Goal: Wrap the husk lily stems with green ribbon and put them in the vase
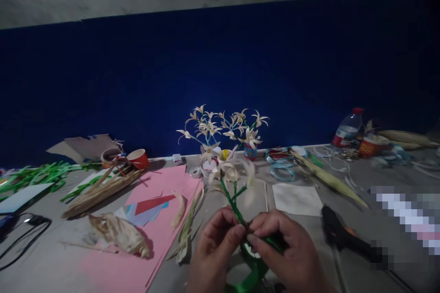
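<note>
My left hand (213, 249) and my right hand (288, 252) meet at the bottom centre, both pinching a green wrapped stem (235, 203). The stem rises away from me and carries pale husk flowers (233, 171), blurred at the top. A green tape roll (252, 270) lies under my hands, with green tape running to my right fingers. Behind stands a finished bunch of white husk flowers (223, 128) on blue stems.
Pink paper (158, 224) with husk pieces lies left of my hands. Dried husks (118, 233), sticks (99, 190), a red cup (138, 159) and green stems (37, 175) are further left. A black glue gun (340, 233), white sheet (297, 199), tape rolls (283, 165) and a bottle (347, 128) are to the right.
</note>
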The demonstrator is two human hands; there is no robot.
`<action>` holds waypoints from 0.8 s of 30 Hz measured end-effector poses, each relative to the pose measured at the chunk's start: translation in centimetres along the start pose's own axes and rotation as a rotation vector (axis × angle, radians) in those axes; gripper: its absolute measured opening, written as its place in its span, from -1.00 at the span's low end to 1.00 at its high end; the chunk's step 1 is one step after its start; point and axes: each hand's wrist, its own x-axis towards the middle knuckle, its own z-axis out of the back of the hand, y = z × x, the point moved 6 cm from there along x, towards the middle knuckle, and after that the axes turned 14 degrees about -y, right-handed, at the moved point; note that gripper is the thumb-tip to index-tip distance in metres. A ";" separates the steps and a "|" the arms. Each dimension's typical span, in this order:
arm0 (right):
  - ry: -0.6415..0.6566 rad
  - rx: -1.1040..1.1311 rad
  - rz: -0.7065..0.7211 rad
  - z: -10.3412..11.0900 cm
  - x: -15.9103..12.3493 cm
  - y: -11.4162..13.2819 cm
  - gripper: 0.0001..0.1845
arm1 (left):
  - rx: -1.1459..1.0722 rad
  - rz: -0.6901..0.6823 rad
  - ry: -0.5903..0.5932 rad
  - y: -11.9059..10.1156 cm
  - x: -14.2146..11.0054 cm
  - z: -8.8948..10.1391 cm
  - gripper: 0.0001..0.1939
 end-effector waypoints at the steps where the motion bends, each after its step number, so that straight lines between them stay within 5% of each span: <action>1: 0.025 0.035 -0.112 -0.1 0.1 -0.4 -0.84 | 0.007 0.007 -0.001 0.0 -0.1 0.0 -0.79; 5: 0.095 0.289 -0.545 -0.9 -0.3 -1.7 -0.75 | 0.011 0.040 0.041 0.0 -0.5 -0.4 -0.78; 9: 0.079 0.506 -0.754 -1.8 -1.1 -2.4 -0.65 | -0.085 0.103 0.136 0.0 -0.8 -1.3 -0.84; 24: 0.146 0.728 -1.044 -3.2 -2.3 -4.0 -0.61 | -0.183 0.101 0.187 1.2 -0.6 -1.9 -0.79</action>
